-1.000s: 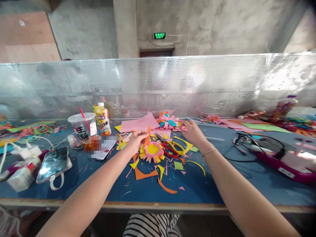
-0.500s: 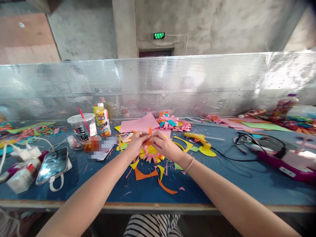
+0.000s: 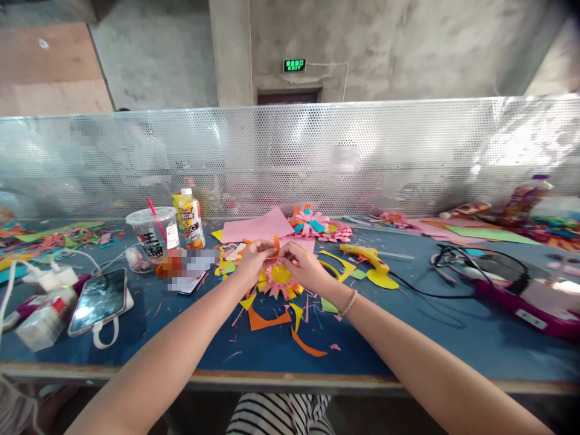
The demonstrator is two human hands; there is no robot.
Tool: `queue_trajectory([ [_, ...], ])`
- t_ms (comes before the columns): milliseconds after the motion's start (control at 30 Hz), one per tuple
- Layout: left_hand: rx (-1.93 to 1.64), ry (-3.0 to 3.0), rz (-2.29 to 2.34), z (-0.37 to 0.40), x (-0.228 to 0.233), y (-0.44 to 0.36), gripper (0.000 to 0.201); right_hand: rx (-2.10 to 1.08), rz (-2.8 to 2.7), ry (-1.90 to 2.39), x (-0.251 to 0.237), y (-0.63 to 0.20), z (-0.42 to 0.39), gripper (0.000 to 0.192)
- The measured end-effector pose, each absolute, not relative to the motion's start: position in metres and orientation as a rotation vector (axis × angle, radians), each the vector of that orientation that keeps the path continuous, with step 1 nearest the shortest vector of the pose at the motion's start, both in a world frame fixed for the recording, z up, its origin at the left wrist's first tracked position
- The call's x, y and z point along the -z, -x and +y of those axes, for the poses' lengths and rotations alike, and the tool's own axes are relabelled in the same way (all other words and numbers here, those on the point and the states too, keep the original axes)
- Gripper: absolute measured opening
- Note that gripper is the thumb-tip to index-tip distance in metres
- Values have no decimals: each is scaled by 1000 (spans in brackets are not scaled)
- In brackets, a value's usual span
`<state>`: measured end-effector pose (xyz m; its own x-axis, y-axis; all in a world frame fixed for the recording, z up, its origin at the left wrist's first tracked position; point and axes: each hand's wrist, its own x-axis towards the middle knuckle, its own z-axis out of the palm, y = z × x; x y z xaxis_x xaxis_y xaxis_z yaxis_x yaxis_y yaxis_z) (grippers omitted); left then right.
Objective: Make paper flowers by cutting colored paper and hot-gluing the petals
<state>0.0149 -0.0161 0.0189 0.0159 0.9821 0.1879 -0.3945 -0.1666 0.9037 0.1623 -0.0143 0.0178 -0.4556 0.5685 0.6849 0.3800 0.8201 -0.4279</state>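
Orange paper strip (image 3: 275, 243) (thin, stiff) pinched between left hand (image 3: 251, 261) and right hand (image 3: 302, 266), above fringed paper flower (image 3: 280, 279).

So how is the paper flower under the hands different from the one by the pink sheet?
The near paper flower is pink with a yellow middle and both hands touch it; the far paper flower has blue and orange bits and lies untouched. The near one sits among scraps. Both are fringed paper.

Two hands (image 3: 254, 261) (image 3: 304, 266), one phone (image 3: 98, 301), one cup (image 3: 149, 235).
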Motion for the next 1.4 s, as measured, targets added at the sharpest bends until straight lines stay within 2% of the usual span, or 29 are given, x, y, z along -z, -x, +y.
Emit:
queue_trajectory([
  [633, -1527, -1354, 845, -17, -13, -18, 14, -611, -1763, 929, -21, -159, -5, 12],
  [1400, -1537, -1524, 846, -18, -11, -21, 7, -741, -1665, 909, -20, -159, -2, 12],
])
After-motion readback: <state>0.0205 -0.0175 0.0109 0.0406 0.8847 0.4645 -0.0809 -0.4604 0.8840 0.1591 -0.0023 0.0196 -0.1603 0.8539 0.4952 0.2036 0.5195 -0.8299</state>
